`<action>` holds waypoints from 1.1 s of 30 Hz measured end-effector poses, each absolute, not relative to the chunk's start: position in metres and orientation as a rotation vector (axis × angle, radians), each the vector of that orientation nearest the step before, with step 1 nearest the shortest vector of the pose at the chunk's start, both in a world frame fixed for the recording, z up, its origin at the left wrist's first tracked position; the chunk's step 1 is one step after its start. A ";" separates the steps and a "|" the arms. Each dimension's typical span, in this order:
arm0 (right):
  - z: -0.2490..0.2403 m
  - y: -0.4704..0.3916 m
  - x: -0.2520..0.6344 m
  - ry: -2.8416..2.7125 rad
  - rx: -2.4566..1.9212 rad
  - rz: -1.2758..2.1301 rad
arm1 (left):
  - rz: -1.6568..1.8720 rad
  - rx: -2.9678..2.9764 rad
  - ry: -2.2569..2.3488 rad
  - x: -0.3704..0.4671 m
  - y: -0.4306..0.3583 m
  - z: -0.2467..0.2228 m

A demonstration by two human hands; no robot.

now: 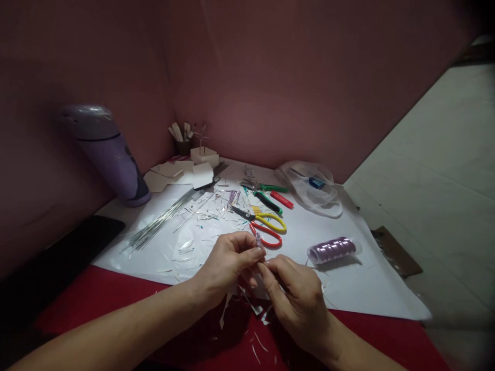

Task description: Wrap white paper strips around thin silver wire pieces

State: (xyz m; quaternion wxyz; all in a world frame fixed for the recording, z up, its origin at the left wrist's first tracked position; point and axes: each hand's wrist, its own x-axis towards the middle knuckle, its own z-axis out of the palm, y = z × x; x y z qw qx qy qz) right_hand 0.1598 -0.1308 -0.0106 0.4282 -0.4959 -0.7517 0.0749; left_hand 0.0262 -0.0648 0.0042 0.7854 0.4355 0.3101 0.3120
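A small piece wound in shiny purple thread (258, 240) sticks up from between the thumb and fingers of my left hand (234, 260), which is closed on it. Just below, my right hand (296, 288) pinches close to the lower end of the same piece; what lies between its fingertips is too small to make out. A spool of purple thread (332, 251) lies on its side to the right of my hands. Behind my fingers rest scissors (266, 226) with one red and one yellow handle. Thin white strips (253, 304) lie or hang below my hands.
Green-and-black pliers (268, 201), a red lighter-sized object (282, 199) and a clear plastic bag (320, 198) lie farther back. A bundle of wires (162, 221) and scattered clippings cover the left of the white sheet (379, 278). A purple bottle (110, 159) stands at the left.
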 end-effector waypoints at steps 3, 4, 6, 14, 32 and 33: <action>-0.007 -0.133 0.159 -1.854 -1.219 0.206 | 0.679 0.956 0.667 0.026 -0.061 0.002; -0.006 -0.134 0.159 -1.838 -1.211 0.207 | 0.684 0.964 0.666 0.026 -0.060 0.002; -0.004 -0.135 0.159 -1.795 -1.208 0.208 | 0.690 0.979 0.645 0.026 -0.058 0.001; -0.007 -0.128 0.162 -1.714 -1.294 0.238 | 0.582 0.870 0.615 0.025 -0.057 -0.002; 0.003 -0.118 0.170 -1.369 -1.146 1.120 | 0.501 0.936 0.517 0.024 -0.062 0.001; 0.002 -0.118 0.171 -1.380 -1.157 1.103 | 0.513 0.959 0.519 0.024 -0.061 0.001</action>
